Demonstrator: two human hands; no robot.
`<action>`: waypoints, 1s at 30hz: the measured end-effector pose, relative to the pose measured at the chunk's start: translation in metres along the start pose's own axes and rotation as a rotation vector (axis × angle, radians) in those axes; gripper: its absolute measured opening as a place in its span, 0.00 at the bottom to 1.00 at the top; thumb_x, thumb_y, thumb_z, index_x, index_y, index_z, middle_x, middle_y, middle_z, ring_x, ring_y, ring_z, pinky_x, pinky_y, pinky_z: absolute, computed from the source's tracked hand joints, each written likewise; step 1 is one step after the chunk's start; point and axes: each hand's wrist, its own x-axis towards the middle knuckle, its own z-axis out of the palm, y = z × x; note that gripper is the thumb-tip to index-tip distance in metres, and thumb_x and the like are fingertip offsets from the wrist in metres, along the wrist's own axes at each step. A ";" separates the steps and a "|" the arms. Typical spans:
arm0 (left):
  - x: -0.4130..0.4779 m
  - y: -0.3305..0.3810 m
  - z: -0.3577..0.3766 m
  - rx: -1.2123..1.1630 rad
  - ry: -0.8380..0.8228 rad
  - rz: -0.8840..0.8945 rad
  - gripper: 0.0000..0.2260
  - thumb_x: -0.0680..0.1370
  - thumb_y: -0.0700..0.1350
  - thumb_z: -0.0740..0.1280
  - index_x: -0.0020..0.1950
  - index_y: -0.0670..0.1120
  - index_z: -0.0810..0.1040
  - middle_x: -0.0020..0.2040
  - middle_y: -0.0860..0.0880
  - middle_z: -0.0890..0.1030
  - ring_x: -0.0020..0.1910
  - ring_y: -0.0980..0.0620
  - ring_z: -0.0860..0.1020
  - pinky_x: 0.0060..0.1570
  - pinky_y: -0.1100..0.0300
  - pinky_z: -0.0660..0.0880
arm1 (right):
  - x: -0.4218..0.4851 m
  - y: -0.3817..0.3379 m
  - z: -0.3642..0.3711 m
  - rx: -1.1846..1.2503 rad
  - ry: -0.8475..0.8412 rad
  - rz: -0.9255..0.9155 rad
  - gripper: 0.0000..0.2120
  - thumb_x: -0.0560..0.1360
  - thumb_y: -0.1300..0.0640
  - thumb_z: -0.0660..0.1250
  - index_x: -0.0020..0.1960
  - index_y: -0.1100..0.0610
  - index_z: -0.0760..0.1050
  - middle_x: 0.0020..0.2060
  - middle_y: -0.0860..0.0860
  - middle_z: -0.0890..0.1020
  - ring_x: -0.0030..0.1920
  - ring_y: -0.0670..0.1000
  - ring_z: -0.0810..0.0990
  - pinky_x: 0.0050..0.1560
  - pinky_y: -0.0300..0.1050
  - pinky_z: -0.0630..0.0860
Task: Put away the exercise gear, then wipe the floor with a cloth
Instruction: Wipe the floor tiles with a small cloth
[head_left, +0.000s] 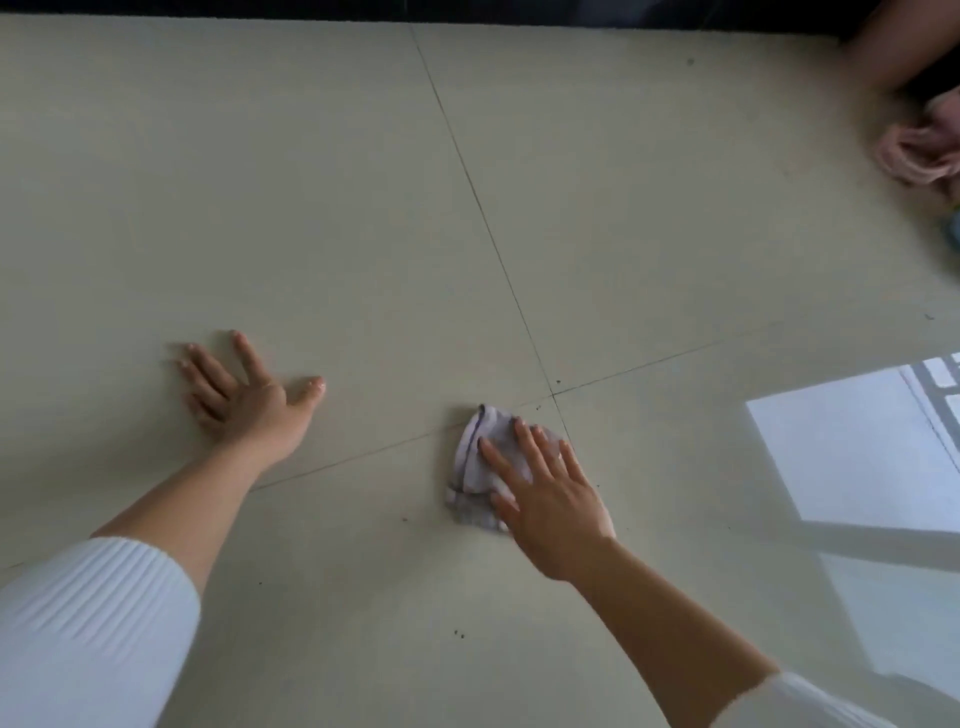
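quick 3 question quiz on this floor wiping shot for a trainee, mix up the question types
1. True or false: the right hand lies flat on the cloth.
2. What does the left hand rest on? A) the cloth B) the bare floor C) nothing, it hangs in the air
3. Fill in: the left hand's fingers are ____, not curled.

Key: 1 true; 2 B; 3 spread
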 end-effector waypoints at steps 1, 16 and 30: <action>0.001 0.000 0.000 -0.003 0.001 0.002 0.45 0.74 0.60 0.66 0.77 0.47 0.39 0.76 0.38 0.35 0.75 0.43 0.33 0.72 0.45 0.37 | 0.015 0.015 -0.007 0.005 -0.038 0.045 0.27 0.82 0.43 0.43 0.77 0.43 0.37 0.76 0.53 0.37 0.78 0.55 0.41 0.77 0.53 0.42; -0.059 -0.052 0.015 0.222 0.057 0.245 0.35 0.79 0.56 0.58 0.78 0.42 0.46 0.77 0.37 0.42 0.76 0.42 0.40 0.73 0.50 0.43 | 0.096 0.093 -0.039 0.248 0.074 0.393 0.27 0.82 0.44 0.43 0.78 0.46 0.39 0.77 0.59 0.40 0.77 0.60 0.40 0.75 0.55 0.45; -0.101 -0.057 0.047 0.267 0.112 0.251 0.36 0.74 0.57 0.49 0.76 0.35 0.54 0.75 0.30 0.50 0.75 0.33 0.48 0.72 0.42 0.47 | -0.101 0.122 0.075 -0.091 0.081 -0.303 0.25 0.82 0.43 0.46 0.78 0.47 0.53 0.76 0.60 0.55 0.76 0.60 0.55 0.73 0.52 0.52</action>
